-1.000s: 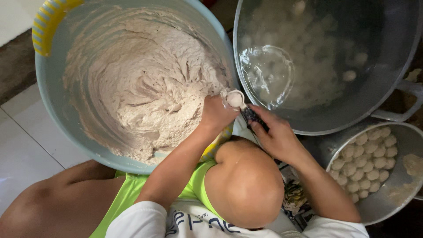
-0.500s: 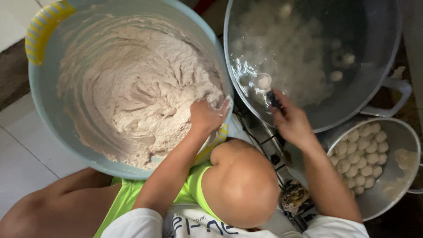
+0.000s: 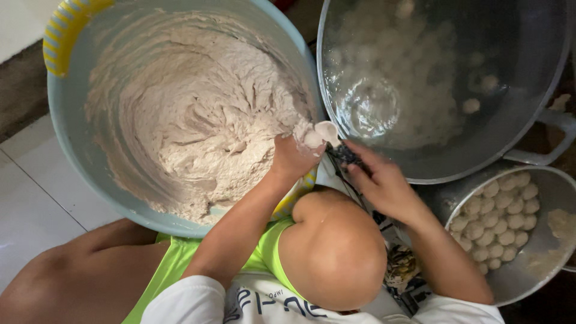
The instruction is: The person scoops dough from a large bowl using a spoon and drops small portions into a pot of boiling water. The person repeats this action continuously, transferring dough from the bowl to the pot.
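Left hand (image 3: 291, 157) closed in a fist on a lump of pale paste (image 3: 312, 139), squeezed up out the top between thumb and forefinger. Right hand (image 3: 384, 183) wrapped around the dark handle of a spoon (image 3: 329, 132), fingers shut on it, with the white bowl of the spoon pressed right against that squeezed-out lump. Both hands met just over the near rim of the big light-blue tub (image 3: 78, 174), on its right side.

Inside the tub, a heap of the same pale, whipped-looking mix (image 3: 198, 120), smeared up the walls. On the tub's upper left edge, a yellow striped handle (image 3: 66, 30).

Right of the tub and nearly touching it, a big metal pot (image 3: 540, 90) full of cloudy water, with pale balls (image 3: 471, 106) floating in it, blurry under the surface. Further right and lower from the tub, a smaller metal bowl (image 3: 528, 282) packed with round white balls (image 3: 498, 216).

Below the tub, a bare knee (image 3: 336, 252), a lime-green cloth (image 3: 174, 264) and a white shirt (image 3: 198, 303). Left of the tub, white floor tile (image 3: 30, 204).
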A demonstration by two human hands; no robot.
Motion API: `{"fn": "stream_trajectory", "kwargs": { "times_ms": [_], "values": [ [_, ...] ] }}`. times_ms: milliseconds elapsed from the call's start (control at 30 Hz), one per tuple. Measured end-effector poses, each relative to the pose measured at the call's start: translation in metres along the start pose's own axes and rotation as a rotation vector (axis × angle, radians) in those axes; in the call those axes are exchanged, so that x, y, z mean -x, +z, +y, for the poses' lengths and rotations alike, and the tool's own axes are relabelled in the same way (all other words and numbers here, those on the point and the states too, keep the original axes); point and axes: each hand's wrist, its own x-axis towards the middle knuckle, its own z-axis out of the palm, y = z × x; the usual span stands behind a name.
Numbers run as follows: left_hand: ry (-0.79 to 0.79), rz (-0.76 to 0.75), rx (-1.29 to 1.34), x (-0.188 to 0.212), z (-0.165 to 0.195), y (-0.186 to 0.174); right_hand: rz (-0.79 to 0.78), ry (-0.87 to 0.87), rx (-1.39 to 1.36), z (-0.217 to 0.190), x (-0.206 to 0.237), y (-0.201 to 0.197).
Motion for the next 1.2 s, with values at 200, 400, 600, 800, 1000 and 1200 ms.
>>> {"fn": "stream_trajectory", "kwargs": {
  "times_ms": [200,400,600,800,1000,1200],
  "values": [
    [-0.226,-0.218,-0.071,-0.011,0.013,-0.012,-0.113,0.015,-0.086,0.001,-0.006,0.008],
    [-0.372,-0.513,-0.425,-0.044,0.013,-0.045,-0.231,0.237,-0.397,0.019,-0.018,0.003],
    [-0.413,-0.236,-0.659,-0.091,-0.042,-0.117,-0.156,0.295,-0.444,0.022,-0.021,-0.014],
    [-0.380,-0.298,-0.662,-0.071,-0.060,-0.116,-0.161,0.312,-0.257,0.004,-0.019,-0.009],
    [-0.354,-0.361,-0.298,-0.035,-0.052,-0.085,-0.030,-0.225,0.236,-0.018,-0.022,0.002],
    [-0.148,-0.204,-0.235,-0.008,-0.029,-0.039,0.034,0.226,-0.034,-0.025,-0.022,-0.002]
  ]
}}
